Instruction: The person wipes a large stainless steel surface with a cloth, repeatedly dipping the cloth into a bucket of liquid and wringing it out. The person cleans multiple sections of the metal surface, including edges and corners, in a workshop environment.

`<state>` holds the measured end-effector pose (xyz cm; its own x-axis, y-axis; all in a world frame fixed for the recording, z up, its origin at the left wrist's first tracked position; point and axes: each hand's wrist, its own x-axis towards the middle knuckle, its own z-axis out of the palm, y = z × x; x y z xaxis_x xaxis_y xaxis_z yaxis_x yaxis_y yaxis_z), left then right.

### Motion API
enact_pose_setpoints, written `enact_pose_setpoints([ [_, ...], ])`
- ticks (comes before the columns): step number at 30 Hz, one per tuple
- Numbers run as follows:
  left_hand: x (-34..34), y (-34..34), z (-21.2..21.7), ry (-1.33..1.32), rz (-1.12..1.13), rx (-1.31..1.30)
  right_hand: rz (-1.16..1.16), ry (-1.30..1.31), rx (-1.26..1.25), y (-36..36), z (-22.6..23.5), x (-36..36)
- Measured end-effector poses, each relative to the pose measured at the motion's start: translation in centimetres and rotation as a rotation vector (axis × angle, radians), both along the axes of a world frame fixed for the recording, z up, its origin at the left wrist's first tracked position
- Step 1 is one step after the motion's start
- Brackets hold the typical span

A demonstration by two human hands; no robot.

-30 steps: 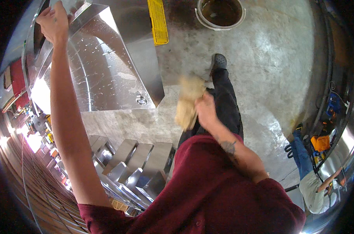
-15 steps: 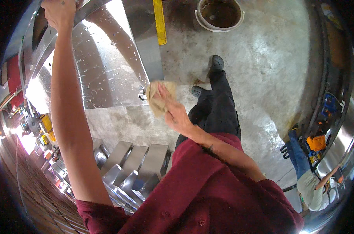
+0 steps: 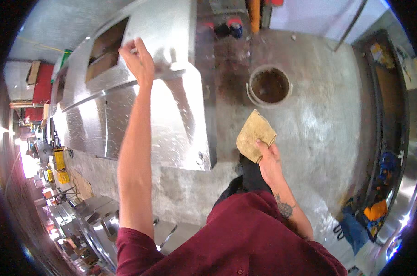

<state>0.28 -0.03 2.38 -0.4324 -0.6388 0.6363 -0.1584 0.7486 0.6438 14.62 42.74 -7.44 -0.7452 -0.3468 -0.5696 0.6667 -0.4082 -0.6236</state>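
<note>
Cloth [image 3: 255, 135], tan and folded, sits in your right hand [image 3: 267, 156], fingers pinched shut on its lower corner so most of it sticks up and away from your palm, out over the concrete floor [image 3: 319, 119]. It's just off the right edge of the stainless steel panel [image 3: 171, 129], not touching it, with the round bucket [image 3: 269, 85] a bit farther out. Your left hand [image 3: 138, 62] is way up, arm stretched out, fingers curled tight over the top edge of that steel panel.
</note>
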Motion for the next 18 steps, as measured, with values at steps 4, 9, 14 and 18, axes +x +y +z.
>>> enact_pose_setpoints([
  [4, 6.9, 6.3, 3.1, 0.069, -0.283, 0.597, 0.123, 0.236, -0.077, -6.3, 7.1, -3.4],
  [9, 17.6, 15.6, 4.5, -0.424, -0.640, 0.848, 0.233, 0.481, -0.025, -12.1, 11.6, -5.8],
  [14, 15.6, 14.6, 5.6, -0.384, -0.475, 0.867, 0.178, 0.693, 0.268, -17.2, 13.7, -10.2],
  [18, 11.4, 10.6, 3.9, -0.242, -0.433, 0.816, 0.110, 1.027, 0.666, -21.4, 13.6, -14.8],
])
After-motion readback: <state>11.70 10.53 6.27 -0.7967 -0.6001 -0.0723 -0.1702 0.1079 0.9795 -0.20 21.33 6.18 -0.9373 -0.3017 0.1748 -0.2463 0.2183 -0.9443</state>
